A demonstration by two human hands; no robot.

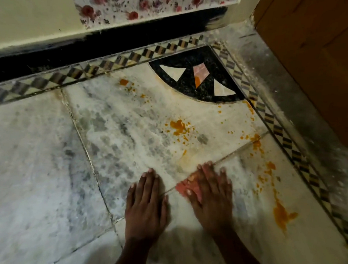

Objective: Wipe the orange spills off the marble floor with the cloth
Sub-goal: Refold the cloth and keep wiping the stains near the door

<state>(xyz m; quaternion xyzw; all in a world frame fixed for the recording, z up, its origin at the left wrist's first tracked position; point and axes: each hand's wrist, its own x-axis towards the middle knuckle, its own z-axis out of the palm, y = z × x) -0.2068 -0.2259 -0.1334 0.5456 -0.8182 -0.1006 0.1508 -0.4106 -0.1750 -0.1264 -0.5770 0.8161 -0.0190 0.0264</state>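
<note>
My right hand [211, 191] lies flat with straight fingers on a pink cloth [183, 188], pressing it against the marble floor [46, 165]; only the cloth's left edge shows from under the hand. My left hand [146, 203] rests flat on the floor beside it, fingers straight, holding nothing. Orange spills dot the floor: a patch in the middle [178, 126], a small one farther back [123, 82], a trail along the right border [268, 169] and a large blot at the near right [282, 215]. A faint orange smear [185, 161] lies just ahead of the cloth.
A patterned inlay border [287, 142] runs along the right and back. A black quarter-circle inlay [198, 80] fills the corner. A wooden door or cabinet [324, 59] stands at right; a wall with black skirting [113, 44] and floral fabric [135, 4] at the back.
</note>
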